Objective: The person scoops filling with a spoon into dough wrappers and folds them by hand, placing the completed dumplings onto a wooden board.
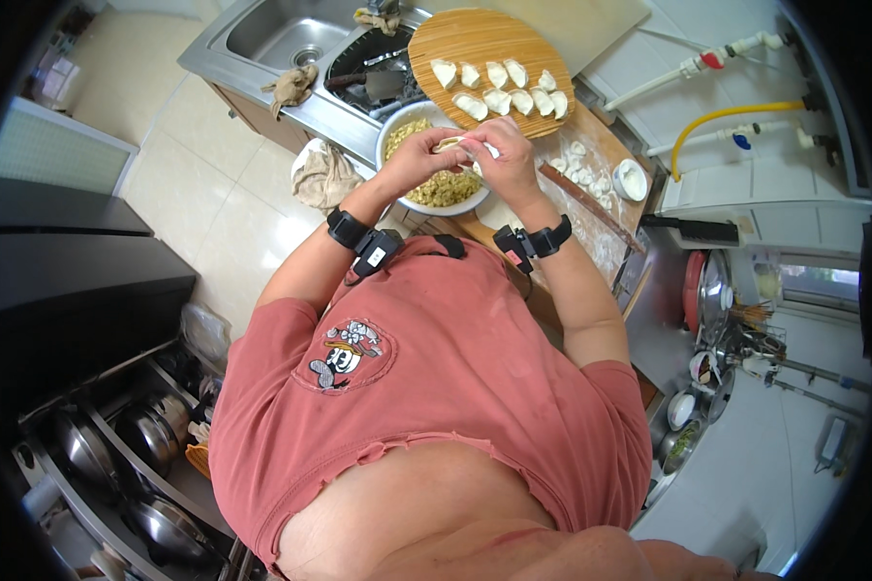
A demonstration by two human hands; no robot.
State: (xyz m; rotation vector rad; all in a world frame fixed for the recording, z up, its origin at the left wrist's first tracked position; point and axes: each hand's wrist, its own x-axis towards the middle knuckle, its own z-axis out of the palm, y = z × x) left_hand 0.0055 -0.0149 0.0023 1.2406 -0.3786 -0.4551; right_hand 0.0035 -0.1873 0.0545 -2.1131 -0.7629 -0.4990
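My left hand [419, 161] and my right hand [507, 161] meet over a white bowl [382, 145] of yellow-green filling [443, 191]. Between their fingertips is a pale dumpling [448, 144], its wrapper pinched by both hands; the fingers partly cover it. Just beyond the hands, several folded dumplings [497, 102] lie in rows on a round bamboo tray [446, 37]. To the right, small pieces of dough [578, 174] rest on a floured board [603, 248], beside a brown rolling pin [583, 200].
A small bowl of white flour [632, 182] stands at the board's right edge. The sink [286, 39] is at the far left, with a cloth [292, 89] on its edge. Another cloth [326, 177] lies left of the filling bowl. A black-handled knife [696, 230] is at the right.
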